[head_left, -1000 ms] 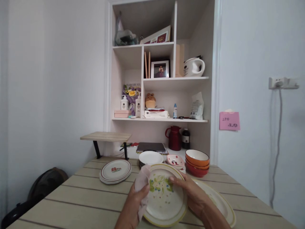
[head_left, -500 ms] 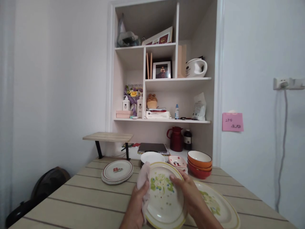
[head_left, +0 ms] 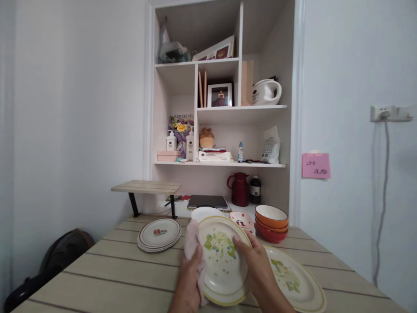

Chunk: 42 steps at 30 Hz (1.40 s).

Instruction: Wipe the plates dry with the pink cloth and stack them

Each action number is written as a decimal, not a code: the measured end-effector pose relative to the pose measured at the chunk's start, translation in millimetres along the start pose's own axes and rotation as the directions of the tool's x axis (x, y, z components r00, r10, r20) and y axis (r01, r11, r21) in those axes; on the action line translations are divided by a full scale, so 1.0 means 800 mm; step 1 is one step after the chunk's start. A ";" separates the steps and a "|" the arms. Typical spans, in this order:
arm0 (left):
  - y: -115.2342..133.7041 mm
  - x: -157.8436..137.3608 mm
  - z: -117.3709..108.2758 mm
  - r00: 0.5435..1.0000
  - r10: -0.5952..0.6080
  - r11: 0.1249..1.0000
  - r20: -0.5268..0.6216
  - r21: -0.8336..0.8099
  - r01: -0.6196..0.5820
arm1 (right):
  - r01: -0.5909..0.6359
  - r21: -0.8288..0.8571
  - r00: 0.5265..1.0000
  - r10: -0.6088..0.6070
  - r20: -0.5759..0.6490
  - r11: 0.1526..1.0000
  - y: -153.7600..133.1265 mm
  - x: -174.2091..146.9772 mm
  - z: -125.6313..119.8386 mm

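Note:
A cream plate (head_left: pixel 224 271) with a yellow rim and a green leaf pattern is tilted up between my hands above the table. My left hand (head_left: pixel 189 278) grips its left edge through a pale pink cloth (head_left: pixel 193 241), thumb toward the plate's face. On the right edge, my right hand (head_left: pixel 259 265) holds the plate with the thumb on its face and the fingers behind, partly hidden. A larger plate (head_left: pixel 312 289) with a similar pattern lies flat on the table, partly behind my right forearm.
Stacked plates (head_left: pixel 159 234) with red rims lie at the left, near a small raised wooden stand (head_left: pixel 146 187). Behind the held plate are a white dish (head_left: pixel 206 213), a pink spotted dish (head_left: pixel 241 220) and stacked orange and red bowls (head_left: pixel 271 224). A red jug (head_left: pixel 240 190) stands farther back.
The held plate has risen slightly and turned a little, with both hands still on it. My left hand and the cloth have shifted along its left edge. The view has moved slightly.

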State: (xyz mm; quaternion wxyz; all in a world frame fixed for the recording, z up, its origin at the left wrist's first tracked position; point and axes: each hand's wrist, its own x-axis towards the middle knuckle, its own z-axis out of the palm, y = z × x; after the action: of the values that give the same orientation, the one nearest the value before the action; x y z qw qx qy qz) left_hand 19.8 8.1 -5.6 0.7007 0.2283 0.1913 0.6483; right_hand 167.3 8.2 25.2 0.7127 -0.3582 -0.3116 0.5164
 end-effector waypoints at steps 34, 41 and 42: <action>0.009 0.005 -0.006 0.987 0.054 0.996 -0.154 0.073 -0.044 | -0.026 0.161 0.999 0.022 0.031 0.987 0.024 -0.020 0.032; 0.025 0.005 -0.012 0.980 0.156 0.975 -0.123 0.180 -0.133 | -0.162 0.037 0.964 0.150 0.221 0.986 0.000 -0.002 0.010; 0.025 0.005 -0.012 0.984 0.145 0.975 -0.105 0.185 -0.124 | -0.162 0.040 0.961 0.148 0.233 0.986 -0.005 -0.001 0.007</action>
State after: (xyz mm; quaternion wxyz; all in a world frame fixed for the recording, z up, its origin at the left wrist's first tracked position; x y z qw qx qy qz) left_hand -1.4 13.7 -2.0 0.6195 0.2636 0.2737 0.6869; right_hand 164.7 7.8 31.7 0.6395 -0.2984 -0.3476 0.6174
